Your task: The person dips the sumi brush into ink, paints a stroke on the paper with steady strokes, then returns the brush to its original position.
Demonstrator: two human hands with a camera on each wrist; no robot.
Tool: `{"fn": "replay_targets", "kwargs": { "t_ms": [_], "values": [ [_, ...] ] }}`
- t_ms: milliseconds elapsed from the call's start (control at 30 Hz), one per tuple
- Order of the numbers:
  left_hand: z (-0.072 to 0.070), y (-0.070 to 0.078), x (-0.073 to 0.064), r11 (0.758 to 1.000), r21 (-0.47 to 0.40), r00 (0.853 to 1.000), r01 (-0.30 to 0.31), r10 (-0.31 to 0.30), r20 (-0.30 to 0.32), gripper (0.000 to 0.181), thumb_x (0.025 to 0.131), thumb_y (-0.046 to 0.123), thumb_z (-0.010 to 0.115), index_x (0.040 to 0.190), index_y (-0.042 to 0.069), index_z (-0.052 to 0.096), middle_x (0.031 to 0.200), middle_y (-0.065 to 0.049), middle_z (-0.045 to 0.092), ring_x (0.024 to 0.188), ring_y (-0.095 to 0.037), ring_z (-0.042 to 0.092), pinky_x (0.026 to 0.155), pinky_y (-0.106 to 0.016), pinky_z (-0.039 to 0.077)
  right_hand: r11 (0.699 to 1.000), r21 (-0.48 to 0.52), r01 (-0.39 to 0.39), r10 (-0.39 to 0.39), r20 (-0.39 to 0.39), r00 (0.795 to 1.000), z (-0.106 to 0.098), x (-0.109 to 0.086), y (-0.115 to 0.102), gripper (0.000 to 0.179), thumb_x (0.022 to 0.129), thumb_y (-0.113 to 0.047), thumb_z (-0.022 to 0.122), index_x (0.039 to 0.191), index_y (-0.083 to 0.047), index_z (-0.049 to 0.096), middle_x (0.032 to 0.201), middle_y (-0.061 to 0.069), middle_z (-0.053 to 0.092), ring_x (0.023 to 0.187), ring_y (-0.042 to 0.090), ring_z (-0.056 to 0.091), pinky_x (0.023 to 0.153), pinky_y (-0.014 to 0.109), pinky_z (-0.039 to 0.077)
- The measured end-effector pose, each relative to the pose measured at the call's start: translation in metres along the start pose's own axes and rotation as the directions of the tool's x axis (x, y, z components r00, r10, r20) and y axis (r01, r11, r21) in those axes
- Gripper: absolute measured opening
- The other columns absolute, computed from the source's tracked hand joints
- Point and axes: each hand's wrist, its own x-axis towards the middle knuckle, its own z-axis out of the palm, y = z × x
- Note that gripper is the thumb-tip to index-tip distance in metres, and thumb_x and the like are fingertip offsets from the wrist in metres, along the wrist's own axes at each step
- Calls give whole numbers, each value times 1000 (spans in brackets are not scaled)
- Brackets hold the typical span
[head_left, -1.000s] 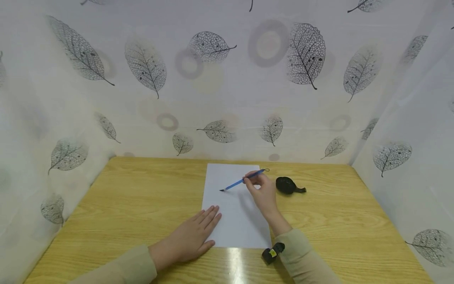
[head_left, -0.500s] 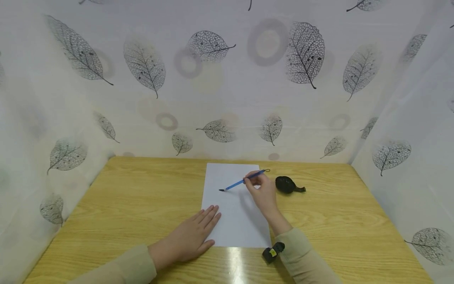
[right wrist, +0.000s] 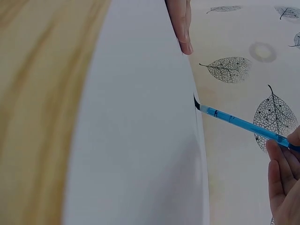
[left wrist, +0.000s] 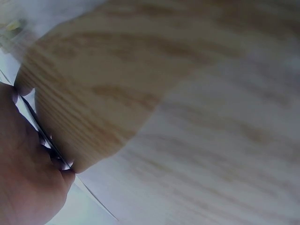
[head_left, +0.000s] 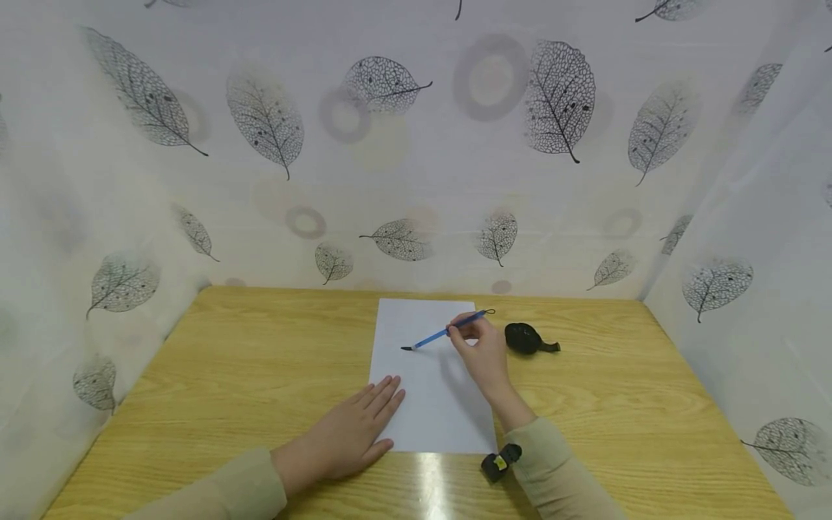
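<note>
A white sheet of paper lies on the wooden table. My left hand rests with fairly straight fingers over the sheet's lower left edge. Above the sheet's upper part, my right hand pinches a blue paintbrush between thumb and fingers, its dangling loop pointing up and right. The brush slants down leftward, its dark bristles right at the paper. In the right wrist view the paintbrush shows a black, curved tip at the sheet. No marks stand out on the paper.
Right of the sheet lies a small black bowl-shaped thing with a short handle. A black device with a yellow label sits at the right cuff. Curtains printed with leaves enclose the table at the back and sides.
The brush's bristles lie a little flatter at the paper than one second ago. Both hands stay in nearly the same place.
</note>
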Motion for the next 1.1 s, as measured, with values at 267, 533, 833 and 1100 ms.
{"fn": "replay_targets", "kwargs": {
  "t_ms": [267,533,833,1100],
  "values": [
    [0,0,0,1000,13,1000,-2,2,3,71,113,49,38,168,6,27,178,-15,20,165,-29,23,133,-43,30,1000,-20,3,-3,-7,1000,0,0,-1,7,92,0,78,99,1,76,87,16,81,75,20,76,68,14,54],
    [0,0,-1,1000,6,999,-25,25,-37,69,113,47,39,166,3,31,176,-17,25,164,-31,28,131,-45,34,998,-47,33,-34,-13,999,-1,1,2,8,93,-3,78,100,1,76,87,15,81,77,26,78,68,19,57],
    [0,0,-1,1000,1,1000,-9,9,-7,70,113,48,39,168,5,28,178,-15,20,165,-29,23,133,-43,31,999,-40,22,-23,-21,1000,-3,1,4,10,93,-3,78,101,2,76,88,15,81,76,25,77,67,13,54],
    [-2,0,-1,1000,-8,1000,-8,8,-10,70,113,47,40,168,4,28,178,-16,21,165,-30,24,133,-44,31,998,-50,24,-26,-42,999,-5,2,5,8,93,-3,78,99,1,76,88,15,81,76,24,77,69,13,55]
  ]
}}
